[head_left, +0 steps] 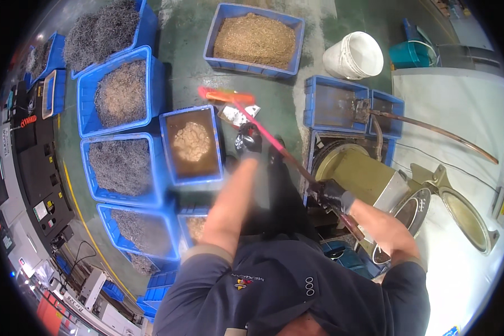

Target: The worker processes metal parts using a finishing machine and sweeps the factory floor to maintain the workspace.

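My right hand (329, 194), in a black glove, is wrapped round the long handle of a broom (274, 140). The handle runs from pink to dark brown and slants up and left to an orange-and-pink head (227, 96) low over the floor. My left hand (248, 140), also gloved in black, is closed beside the handle, at the near end of a small dustpan (238, 115) with a shiny, white-blotched pan. The broom head lies just beyond the pan. The exact grip of the left fingers is partly hidden.
Left of me stand blue bins (123, 193) of grey metal shavings and a bin of murky liquid (193, 173). Ahead sits a bin of golden chips (255, 42). On the right are a white bucket (364, 54), a drum-shaped machine (353, 171) and a long-handled tool (437, 129).
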